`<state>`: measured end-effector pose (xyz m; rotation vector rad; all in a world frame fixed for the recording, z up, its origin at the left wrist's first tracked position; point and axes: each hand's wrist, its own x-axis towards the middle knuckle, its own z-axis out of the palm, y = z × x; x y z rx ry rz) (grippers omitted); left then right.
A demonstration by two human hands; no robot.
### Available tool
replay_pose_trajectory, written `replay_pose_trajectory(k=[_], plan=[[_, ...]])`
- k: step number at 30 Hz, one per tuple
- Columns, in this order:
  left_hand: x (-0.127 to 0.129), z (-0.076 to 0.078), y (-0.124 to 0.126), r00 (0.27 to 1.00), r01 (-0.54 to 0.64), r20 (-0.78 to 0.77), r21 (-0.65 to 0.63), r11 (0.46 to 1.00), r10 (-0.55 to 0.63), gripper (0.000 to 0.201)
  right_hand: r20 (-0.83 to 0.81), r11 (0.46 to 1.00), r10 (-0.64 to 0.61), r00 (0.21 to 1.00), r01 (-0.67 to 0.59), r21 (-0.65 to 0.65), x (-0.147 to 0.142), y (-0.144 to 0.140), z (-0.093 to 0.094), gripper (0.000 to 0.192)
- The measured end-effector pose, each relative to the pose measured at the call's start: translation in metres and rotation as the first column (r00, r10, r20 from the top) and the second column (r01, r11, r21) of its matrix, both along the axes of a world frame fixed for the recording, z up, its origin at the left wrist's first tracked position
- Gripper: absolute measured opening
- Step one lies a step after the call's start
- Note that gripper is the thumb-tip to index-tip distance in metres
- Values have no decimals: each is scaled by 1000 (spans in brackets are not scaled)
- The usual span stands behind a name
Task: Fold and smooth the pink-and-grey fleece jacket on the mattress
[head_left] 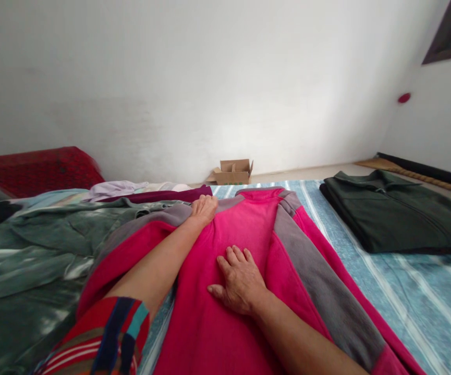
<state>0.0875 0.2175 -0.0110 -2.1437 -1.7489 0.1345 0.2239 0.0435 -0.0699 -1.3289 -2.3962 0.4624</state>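
Observation:
A pink and grey jacket (202,312) lies spread out, its collar at the far end and its sleeves out to both sides. My left hand (205,209) is closed on the jacket at its left shoulder seam, with the fingers curled into the cloth. On the middle of the jacket, my right hand (241,281) rests flat with its fingers spread. The lower end of the jacket runs out of view at the bottom.
Beneath lies a blue and white striped sheet (421,312). A folded dark green jacket (401,213) is at the right. Rumpled green clothes (53,234) and a maroon garment (158,196) lie at left. An open cardboard box (233,174) stands by the wall.

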Motion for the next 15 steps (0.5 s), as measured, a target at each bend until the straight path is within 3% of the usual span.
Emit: replay_pose_trajectory(k=[10, 15], plan=[[-4, 12, -6, 981, 178, -67, -90, 980, -184, 27, 1, 1000, 4, 1000, -4, -6, 1, 1, 1, 66], [-5, 14, -2, 989, 125, -69, -106, 987, -132, 25, 8, 1000, 0, 1000, 0, -6, 1, 0, 1, 66]])
